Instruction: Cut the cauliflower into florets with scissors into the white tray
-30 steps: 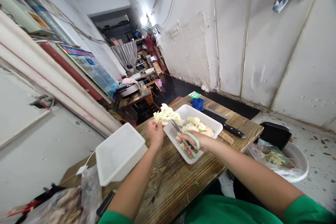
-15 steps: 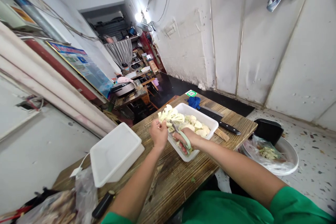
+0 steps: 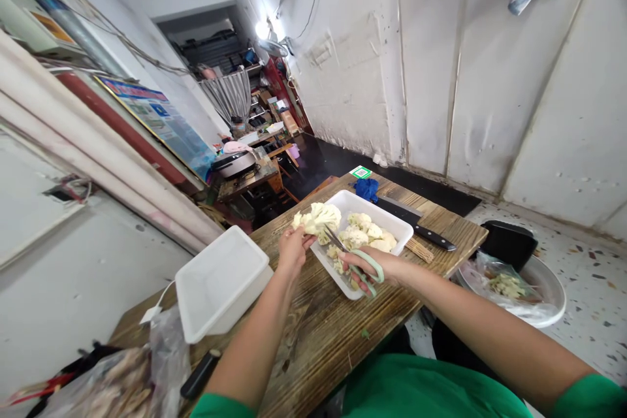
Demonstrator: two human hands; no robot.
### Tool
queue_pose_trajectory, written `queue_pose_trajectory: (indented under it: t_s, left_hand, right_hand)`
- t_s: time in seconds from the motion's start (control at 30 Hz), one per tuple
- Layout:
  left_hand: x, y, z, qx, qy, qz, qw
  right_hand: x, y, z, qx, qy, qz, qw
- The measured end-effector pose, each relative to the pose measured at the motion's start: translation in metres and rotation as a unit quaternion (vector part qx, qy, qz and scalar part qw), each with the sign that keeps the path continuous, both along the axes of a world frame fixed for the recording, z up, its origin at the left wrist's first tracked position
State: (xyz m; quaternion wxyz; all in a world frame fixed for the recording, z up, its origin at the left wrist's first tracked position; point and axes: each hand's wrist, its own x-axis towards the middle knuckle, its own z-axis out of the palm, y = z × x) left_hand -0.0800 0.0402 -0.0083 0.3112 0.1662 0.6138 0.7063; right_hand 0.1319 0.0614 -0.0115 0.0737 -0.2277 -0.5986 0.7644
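Cream-white cauliflower piece (image 3: pixel 317 217) raised in our left hand (image 3: pixel 292 249), over the left edge of a white rectangular plastic tray (image 3: pixel 353 201).
Our left fingers grasp its stem end; our right hand (image 3: pixel 375 266) has its fingers wrapped round the pale-green handles of metal-bladed scissors (image 3: pixel 373 261), tips pointing at the piece's right side, though we cannot tell whether they touch it. Cut cauliflower florets (image 3: pixel 362 235) lie in the tray on our brown wooden tabletop (image 3: pixel 323 333), with a black-handled knife (image 3: pixel 435 237) to the right and a deep white plastic container (image 3: pixel 223 277) to the left.
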Motion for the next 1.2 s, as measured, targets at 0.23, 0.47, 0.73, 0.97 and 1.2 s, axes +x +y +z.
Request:
queue_pose_trajectory:
  t_s: [0.23, 0.47, 0.73, 0.97, 1.2]
  left_hand:
    - [0.013, -0.007, 0.003, 0.013, -0.036, -0.011, 0.999]
    - [0.043, -0.011, -0.001, 0.088, 0.048, 0.058, 0.993]
    - [0.036, -0.005, -0.014, 0.076, 0.063, 0.089, 0.991]
    - [0.023, -0.002, -0.018, 0.045, -0.009, 0.046, 0.998]
    - [0.017, 0.0, -0.024, 0.065, 0.069, 0.072, 0.993]
  right_hand:
    - [-0.019, 0.003, -0.007, 0.111, -0.101, -0.048, 0.987]
    - [-0.035, -0.004, -0.005, 0.063, -0.092, -0.104, 0.988]
    - [-0.042, 0.003, -0.008, 0.066, -0.099, -0.117, 0.986]
    - [-0.028, 0.01, -0.007, 0.02, -0.064, -0.091, 0.994]
    - [0.0, -0.004, 0.008, -0.025, -0.045, 0.028, 0.998]
